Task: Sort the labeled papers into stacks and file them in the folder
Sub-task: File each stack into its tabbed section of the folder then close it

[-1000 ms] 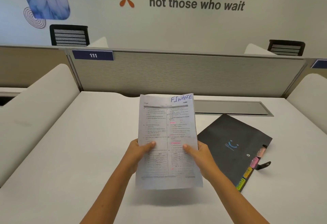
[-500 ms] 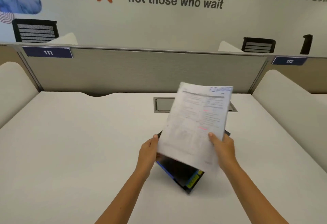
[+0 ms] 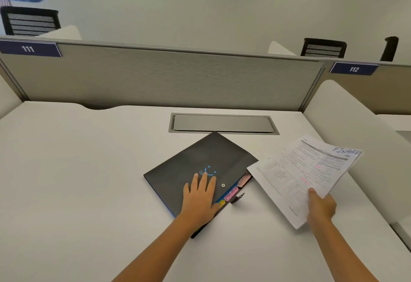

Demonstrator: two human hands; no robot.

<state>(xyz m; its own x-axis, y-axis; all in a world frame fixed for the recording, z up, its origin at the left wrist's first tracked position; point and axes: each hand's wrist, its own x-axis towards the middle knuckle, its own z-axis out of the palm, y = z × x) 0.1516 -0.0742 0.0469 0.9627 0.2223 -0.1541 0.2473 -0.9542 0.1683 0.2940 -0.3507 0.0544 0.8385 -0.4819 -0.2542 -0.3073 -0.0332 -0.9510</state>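
Observation:
A black folder (image 3: 195, 159) with a blue smile mark lies tilted on the white desk (image 3: 77, 181). Coloured index tabs, one pink and marked FINANCE (image 3: 231, 193), stick out of its right edge beside a loose strap and a snap button. My left hand (image 3: 200, 197) rests flat on the folder's cover, fingers spread. My right hand (image 3: 321, 207) grips the lower edge of a stack of printed papers (image 3: 304, 174) with FINANCE handwritten in blue at the top corner. The stack hangs to the right of the folder, just above the desk.
A grey cable hatch (image 3: 222, 123) is set into the desk behind the folder. A grey partition (image 3: 166, 77) closes the back, with number plates 111 (image 3: 29, 49) and 112 (image 3: 353, 69). White curved side dividers (image 3: 347, 126) flank the desk. Black chairs stand beyond the partition.
My left hand let go of the papers and came down flat on the folder. My right hand carried the stack away to the right, uncovering the folder.

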